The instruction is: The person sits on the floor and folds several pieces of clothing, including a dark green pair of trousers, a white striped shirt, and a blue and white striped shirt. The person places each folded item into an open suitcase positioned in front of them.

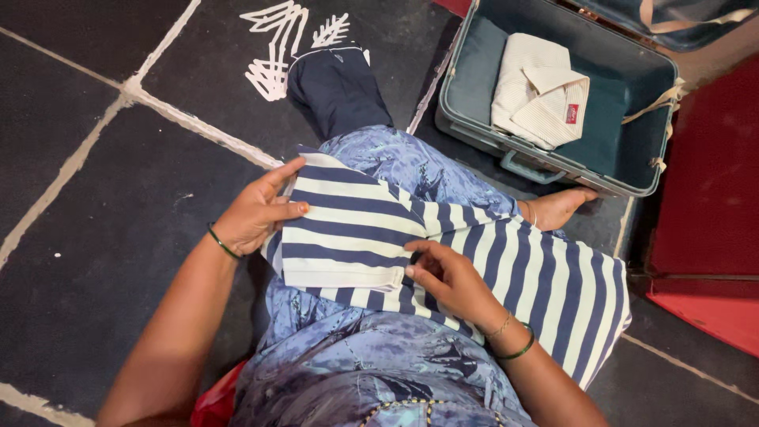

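Down on the dark stone floor (103, 261), a person sits with a navy-and-white striped shirt (443, 253) spread across the lap, over a blue patterned garment (371, 372) they are wearing. Left hand (257, 212) lies at the shirt's left edge, fingers extended and pressing down on the folded sleeve section, thumb on the cloth, a green bangle (221, 242) at the wrist. Right hand (447, 277) is curled with the fingertips pinching the edge of the folded-over panel near the middle of the shirt; green and gold bangles (512, 338) ring that wrist. Shirt's left portion shows horizontal stripes, folded over on itself, while the right portion runs in vertical stripes and hangs off past the knee toward the right. Just beyond the knee a bare foot (557, 207) rests on the floor, touching or almost touching the front of an open teal suitcase (474, 119). Inside that case lies a folded cream shirt (538, 91) with a small red label, collar facing right. Ahead on the floor sits a folded dark navy garment (336, 87), beside white chalk markings (277, 43). Red surface (711, 198) fills the right edge, well apart from both hands.
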